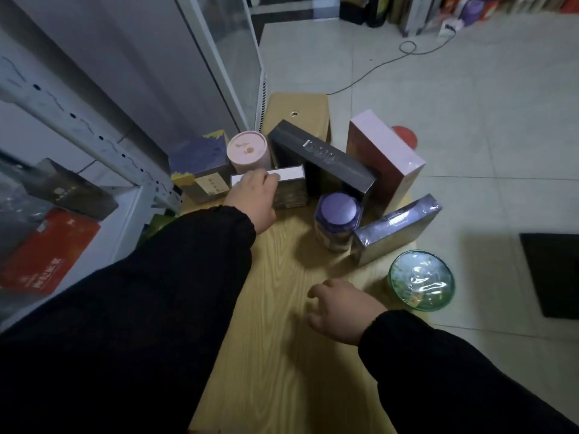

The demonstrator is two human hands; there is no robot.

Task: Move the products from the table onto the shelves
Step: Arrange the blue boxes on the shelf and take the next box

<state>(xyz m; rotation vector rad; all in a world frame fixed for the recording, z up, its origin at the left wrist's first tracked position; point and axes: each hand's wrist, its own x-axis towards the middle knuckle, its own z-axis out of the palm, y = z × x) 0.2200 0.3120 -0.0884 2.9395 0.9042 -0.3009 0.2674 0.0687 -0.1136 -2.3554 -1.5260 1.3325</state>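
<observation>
View from above of a wooden counter (282,355) crowded with packaged products, with metal shelves (78,126) on the left. The left hand (253,198), in a black sleeve, reaches forward and lies over the near-left end of a white-topped box (286,178) at the back of the counter. Its fingers drape across the box's top and the thumb is hidden, so it cannot be told whether the hand is clamped on it. The box stands on a narrow edge, its long axis running left to right across the view, white face up and a dark patterned face towards the viewer. It touches or nearly touches a pink round canister (249,151) behind it and a dark flat box (322,158) on its right. The right hand (341,308) hovers low over bare wood nearer the viewer, fingers loosely curled and holding nothing. Lifting the box from one end may swing its far end into the dark flat box, or drag the canister over. A purple-lidded jar (338,217) stands close enough to be knocked too.
</observation>
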